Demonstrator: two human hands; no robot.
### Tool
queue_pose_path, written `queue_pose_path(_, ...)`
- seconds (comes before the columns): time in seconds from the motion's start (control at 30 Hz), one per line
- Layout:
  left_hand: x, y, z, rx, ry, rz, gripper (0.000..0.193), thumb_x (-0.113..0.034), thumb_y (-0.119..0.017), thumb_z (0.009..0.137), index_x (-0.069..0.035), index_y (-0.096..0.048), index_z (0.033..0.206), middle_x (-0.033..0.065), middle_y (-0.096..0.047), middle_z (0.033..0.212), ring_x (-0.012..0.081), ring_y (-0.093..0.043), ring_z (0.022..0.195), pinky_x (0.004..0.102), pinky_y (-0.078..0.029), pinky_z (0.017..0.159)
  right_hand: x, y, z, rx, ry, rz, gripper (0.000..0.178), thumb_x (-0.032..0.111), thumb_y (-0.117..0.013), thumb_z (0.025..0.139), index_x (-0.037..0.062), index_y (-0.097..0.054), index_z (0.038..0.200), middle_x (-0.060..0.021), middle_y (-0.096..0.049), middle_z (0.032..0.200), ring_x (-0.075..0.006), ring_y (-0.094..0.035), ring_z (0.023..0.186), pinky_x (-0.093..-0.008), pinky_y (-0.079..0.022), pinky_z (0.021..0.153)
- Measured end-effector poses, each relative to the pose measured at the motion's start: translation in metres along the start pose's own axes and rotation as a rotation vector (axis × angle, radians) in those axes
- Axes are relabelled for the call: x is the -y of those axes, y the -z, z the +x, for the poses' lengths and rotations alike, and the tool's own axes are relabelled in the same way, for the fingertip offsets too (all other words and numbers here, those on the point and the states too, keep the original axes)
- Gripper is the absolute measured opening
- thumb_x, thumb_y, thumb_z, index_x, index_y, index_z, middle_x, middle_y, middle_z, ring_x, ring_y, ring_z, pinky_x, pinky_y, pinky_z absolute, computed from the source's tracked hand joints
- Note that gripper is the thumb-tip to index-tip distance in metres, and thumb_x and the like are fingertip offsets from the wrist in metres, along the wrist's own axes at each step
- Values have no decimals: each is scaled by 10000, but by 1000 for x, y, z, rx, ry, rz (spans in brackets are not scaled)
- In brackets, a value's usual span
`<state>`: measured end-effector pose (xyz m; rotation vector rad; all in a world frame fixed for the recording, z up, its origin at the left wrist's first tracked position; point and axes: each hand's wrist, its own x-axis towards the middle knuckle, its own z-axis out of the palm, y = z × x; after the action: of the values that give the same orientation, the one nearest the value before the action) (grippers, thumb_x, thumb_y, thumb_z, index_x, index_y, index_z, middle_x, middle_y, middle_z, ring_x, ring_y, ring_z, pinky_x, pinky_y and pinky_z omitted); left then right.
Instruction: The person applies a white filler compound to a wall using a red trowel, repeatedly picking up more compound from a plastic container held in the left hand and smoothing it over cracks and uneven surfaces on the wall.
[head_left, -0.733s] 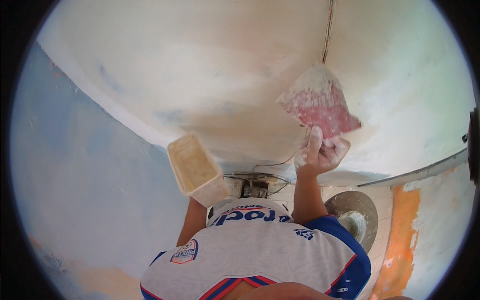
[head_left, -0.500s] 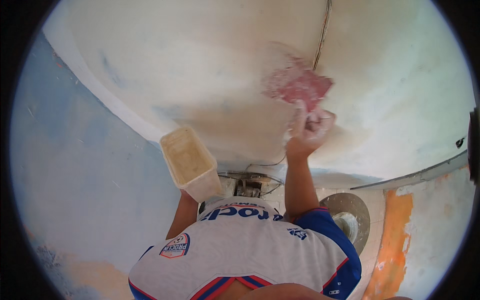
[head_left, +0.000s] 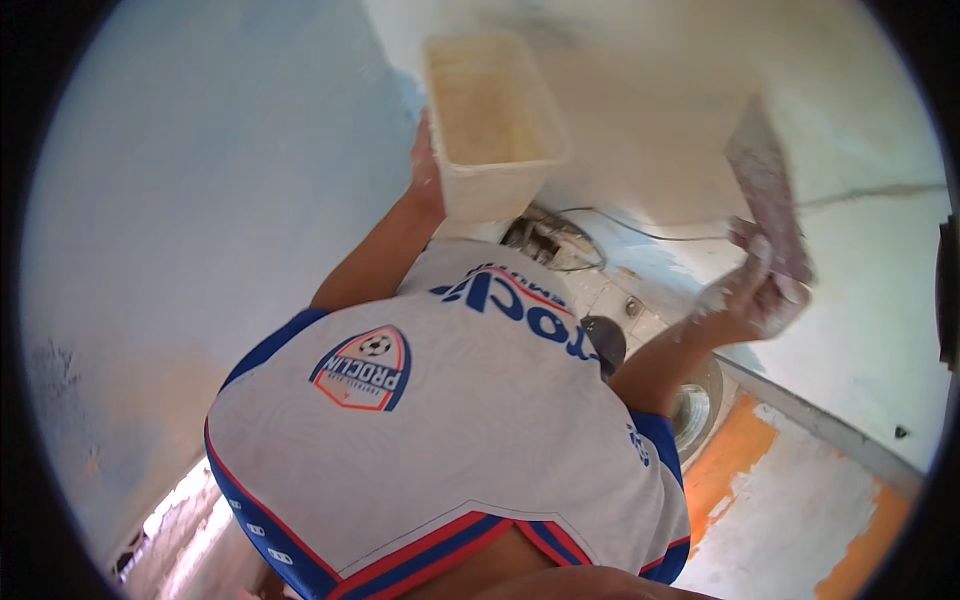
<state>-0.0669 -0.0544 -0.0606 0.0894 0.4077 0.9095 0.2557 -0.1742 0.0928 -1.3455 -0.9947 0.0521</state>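
Note:
My left hand (head_left: 427, 175) is closed on the side of a cream rectangular plastic tub (head_left: 492, 190), held up in front of my chest. The tub's open top faces me, and its inside looks beige; I cannot tell how much is in it. Over to the right, my right hand (head_left: 758, 295), whitened with paste or dust, grips the lower end of a thin, flat, reddish spreader (head_left: 768, 190) smeared with white. The spreader stands on end near the wall (head_left: 650, 120). Whether it touches the surface is unclear.
A pale blue wall (head_left: 200, 180) rises on the left. A loose dark cable (head_left: 640, 232) runs along the wall's foot, by an opening (head_left: 540, 238) with wires. Below my right forearm is a round grey rim (head_left: 712, 385). Farther right are orange patches (head_left: 735, 450).
My view has turned. The tub is now higher in the picture and nearer its middle. My right hand and the spreader have moved right and lower, and the spreader is seen more edge-on.

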Motion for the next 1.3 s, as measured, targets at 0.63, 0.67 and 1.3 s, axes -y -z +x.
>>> queue_pose_path(0.63, -1, -126, 85, 85, 372, 365, 699, -622, -370, 1045, -60, -561, 1414, 157, -641, 1343, 266, -657, 1179, 400, -525, 1033, 74, -104, 77, 1285, 569, -366, 118, 91, -691, 753, 25, -693, 851, -93, -734, 982, -269, -707, 942, -375, -573, 835)
queue_pose_path(0.67, 0, -120, 84, 86, 377, 369, 699, -622, -370, 1045, -60, -561, 1414, 157, -641, 1343, 266, -657, 1179, 400, -525, 1033, 73, -105, 75, 1222, 606, -326, 110, 86, -683, 762, 29, -693, 857, -82, -729, 959, -261, -704, 944, -379, -572, 830)
queue_pose_path(1.3, 1, -102, 97, 245, 692, 204, 648, -555, -319, 1084, -77, -495, 1486, 138, -592, 1417, 232, -616, 1248, 356, -529, 1047, 64, -101, 85, 1075, 530, -564, 166, 67, -713, 721, 48, -725, 886, -61, -729, 931, -264, -691, 914, -369, -571, 819)
